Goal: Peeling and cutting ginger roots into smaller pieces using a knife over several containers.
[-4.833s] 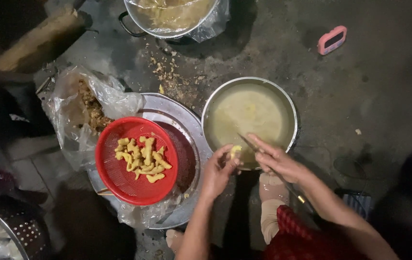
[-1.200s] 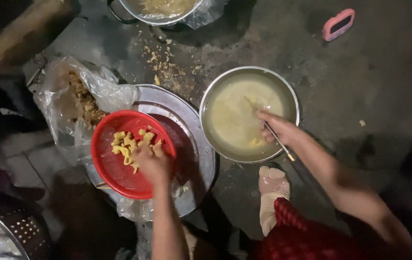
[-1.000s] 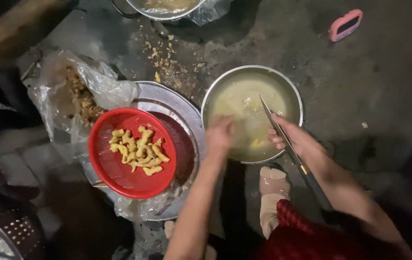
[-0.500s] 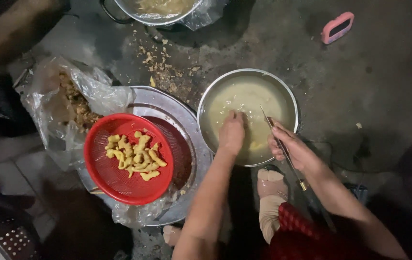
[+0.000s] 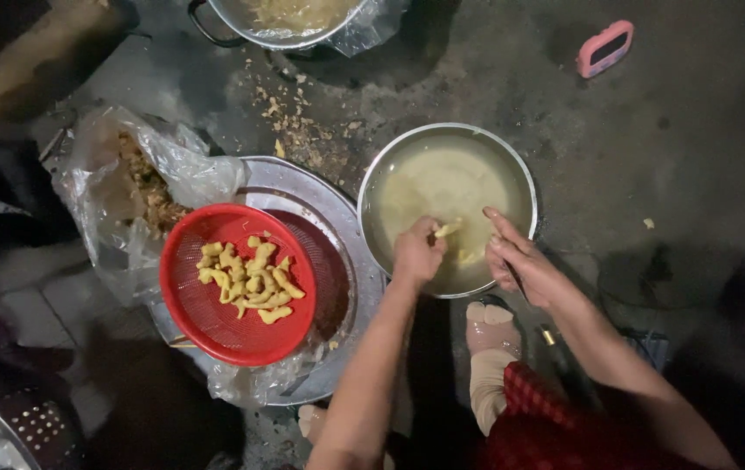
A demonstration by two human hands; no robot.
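My left hand (image 5: 417, 252) is over the near rim of a metal bowl (image 5: 511, 165) of cloudy liquid and pinches a small yellow piece (image 5: 447, 230) lifted from it. My right hand (image 5: 524, 265) rests at the bowl's near right edge, gripping a knife whose handle (image 5: 555, 348) runs back under my wrist; the blade is hidden. A red plastic strainer (image 5: 207, 322) to the left holds several yellow pieces (image 5: 249, 280) and sits on a round metal tray (image 5: 346, 252).
A clear plastic bag (image 5: 120, 200) of brown scraps lies left of the tray. A foil-lined pot (image 5: 294, 22) stands at the top, with scraps scattered below it. A pink object (image 5: 604, 48) lies top right. My foot (image 5: 490, 348) is below the bowl.
My left hand went from the red strainer across to the bowl and now lifts a yellow piece out of the liquid. My right hand stayed at the bowl's edge with the knife.
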